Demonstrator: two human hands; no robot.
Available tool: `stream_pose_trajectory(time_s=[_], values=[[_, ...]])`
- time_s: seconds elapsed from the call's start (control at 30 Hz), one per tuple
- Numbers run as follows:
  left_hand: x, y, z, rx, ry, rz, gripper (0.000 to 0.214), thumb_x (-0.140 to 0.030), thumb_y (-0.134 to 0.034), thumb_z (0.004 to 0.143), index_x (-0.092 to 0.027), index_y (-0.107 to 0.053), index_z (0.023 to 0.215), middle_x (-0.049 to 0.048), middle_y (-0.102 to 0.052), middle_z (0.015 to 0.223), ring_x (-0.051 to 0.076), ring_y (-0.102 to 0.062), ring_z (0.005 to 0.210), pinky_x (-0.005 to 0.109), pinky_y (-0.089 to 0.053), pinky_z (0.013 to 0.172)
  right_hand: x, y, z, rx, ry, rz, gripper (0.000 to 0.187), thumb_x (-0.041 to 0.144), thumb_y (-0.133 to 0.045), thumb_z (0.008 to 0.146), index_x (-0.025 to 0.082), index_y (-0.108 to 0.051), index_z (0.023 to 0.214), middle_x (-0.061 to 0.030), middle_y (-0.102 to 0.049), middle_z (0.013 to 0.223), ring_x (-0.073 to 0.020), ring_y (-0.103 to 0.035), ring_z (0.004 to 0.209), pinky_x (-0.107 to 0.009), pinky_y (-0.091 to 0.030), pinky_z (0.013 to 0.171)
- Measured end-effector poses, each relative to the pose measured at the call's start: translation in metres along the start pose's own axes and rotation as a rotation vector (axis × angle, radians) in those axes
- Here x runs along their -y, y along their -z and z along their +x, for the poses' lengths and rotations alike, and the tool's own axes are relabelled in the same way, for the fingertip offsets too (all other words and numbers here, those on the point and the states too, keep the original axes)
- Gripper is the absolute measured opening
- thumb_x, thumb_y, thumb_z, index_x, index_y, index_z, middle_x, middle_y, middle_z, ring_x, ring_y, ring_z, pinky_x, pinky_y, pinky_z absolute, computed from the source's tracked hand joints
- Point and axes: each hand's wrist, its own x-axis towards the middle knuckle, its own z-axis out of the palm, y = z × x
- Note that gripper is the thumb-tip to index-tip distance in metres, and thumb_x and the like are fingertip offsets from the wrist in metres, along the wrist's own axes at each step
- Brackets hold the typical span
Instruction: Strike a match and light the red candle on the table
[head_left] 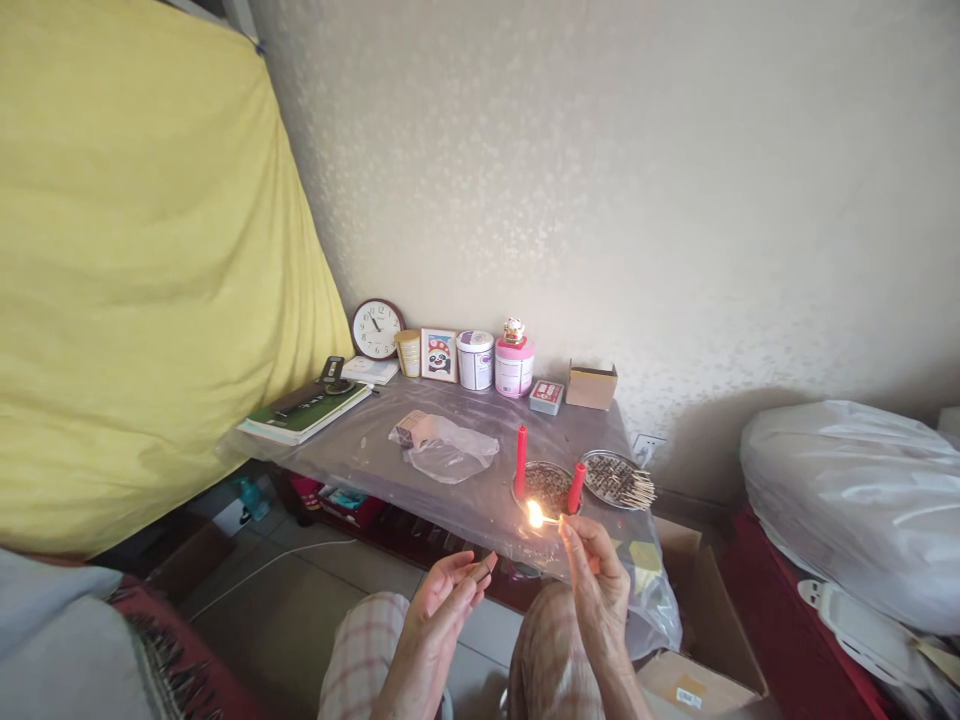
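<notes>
My right hand pinches a burning match, its bright flame pointing left near the table's front edge. My left hand is closed around a small brown matchbox, mostly hidden by the fingers. Just beyond the flame, two red candles stand at a round metal tray: a taller candle upright at its left, and a shorter candle, tilted slightly, at its right. Neither wick shows a flame. To the right, a second round tray holds a bunch of matchsticks.
On the plastic-covered table lie a clear bag with a small box, and a green book. A clock, canisters, a framed panda picture and an open carton line the wall. A cardboard box stands right.
</notes>
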Motion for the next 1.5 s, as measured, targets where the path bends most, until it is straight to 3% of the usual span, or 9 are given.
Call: stream_pose_trajectory(time_s=[0.2,0.4,0.93,1.17,1.5], values=[[0.006,0.011,-0.002,-0.016,0.017,-0.005,0.031,-0.037,-0.081,0.073,-0.022,-0.072,0.098,0.0108,-0.080,0.110,0.024,-0.068,0.106,0.044,-0.041,0.106,0.018,0.006,0.006,-0.022,-0.155,0.057,0.026,0.046,-0.075,0.077,0.021,-0.074,0.082,-0.0039,-0.071,0.084,-0.0200,-0.063,0.082,-0.033,-0.051,0.079],[0.012,0.019,-0.001,-0.041,0.020,-0.002,0.037,-0.040,-0.085,0.068,-0.020,-0.073,0.097,0.0119,-0.080,0.108,0.024,-0.071,0.101,0.042,-0.046,0.100,0.023,0.011,0.008,-0.058,-0.228,0.084,0.026,0.047,-0.075,0.075,0.022,-0.075,0.083,-0.0022,-0.071,0.085,-0.0199,-0.060,0.085,-0.032,-0.047,0.082],[0.024,0.037,0.001,-0.077,0.094,0.045,0.043,-0.045,-0.087,0.062,-0.021,-0.076,0.096,0.0137,-0.079,0.113,0.033,-0.068,0.112,0.045,-0.047,0.107,0.026,0.018,0.019,-0.167,-0.253,0.133,0.028,0.051,-0.080,0.068,0.025,-0.077,0.078,0.0000,-0.070,0.080,-0.0183,-0.060,0.081,-0.030,-0.048,0.082],[0.028,0.044,0.005,-0.070,0.123,0.033,0.044,-0.043,-0.088,0.060,-0.021,-0.076,0.095,0.0132,-0.080,0.110,0.034,-0.068,0.114,0.049,-0.043,0.112,0.021,0.022,0.025,-0.206,-0.317,0.220,0.032,0.052,-0.084,0.062,0.026,-0.078,0.080,0.0007,-0.074,0.081,-0.0166,-0.061,0.079,-0.029,-0.048,0.081],[0.033,0.054,0.016,-0.074,0.154,-0.006,0.042,-0.039,-0.091,0.056,-0.021,-0.076,0.091,0.0120,-0.082,0.103,0.035,-0.070,0.112,0.054,-0.029,0.121,0.018,0.023,0.035,-0.218,-0.269,0.221,0.031,0.050,-0.084,0.065,0.025,-0.076,0.081,0.0010,-0.075,0.079,-0.0156,-0.063,0.074,-0.028,-0.050,0.076]])
